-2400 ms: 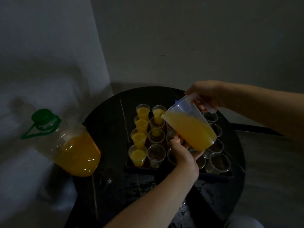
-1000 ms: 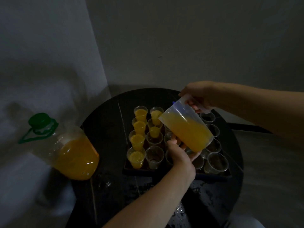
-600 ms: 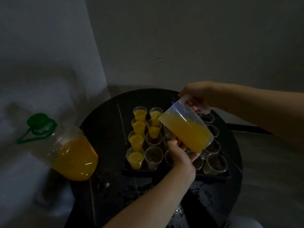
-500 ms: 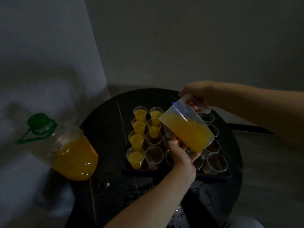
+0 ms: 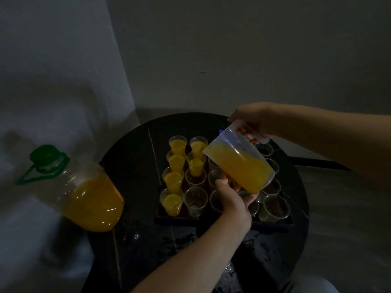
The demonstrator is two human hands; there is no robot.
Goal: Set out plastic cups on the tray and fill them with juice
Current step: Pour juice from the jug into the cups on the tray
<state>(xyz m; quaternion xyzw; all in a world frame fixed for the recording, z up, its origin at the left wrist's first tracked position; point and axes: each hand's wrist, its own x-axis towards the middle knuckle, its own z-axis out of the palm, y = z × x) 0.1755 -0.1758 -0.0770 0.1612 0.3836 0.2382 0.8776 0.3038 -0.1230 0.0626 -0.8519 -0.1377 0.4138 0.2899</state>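
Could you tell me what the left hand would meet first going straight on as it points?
Probably the jug: the left hand seems to cup its base, though depth is unclear.

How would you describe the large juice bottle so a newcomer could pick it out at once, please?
Start at the round black table. At its left edge stands the large juice bottle, clear plastic. Unlike the jug and cups, it alone has a green cap.

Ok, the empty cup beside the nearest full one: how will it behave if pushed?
The empty cup is probably light and tips easily: tall, narrow base. Its thin clear wall likely buckles under a firm squeeze. Standing close to the full cup, a push may jostle it.
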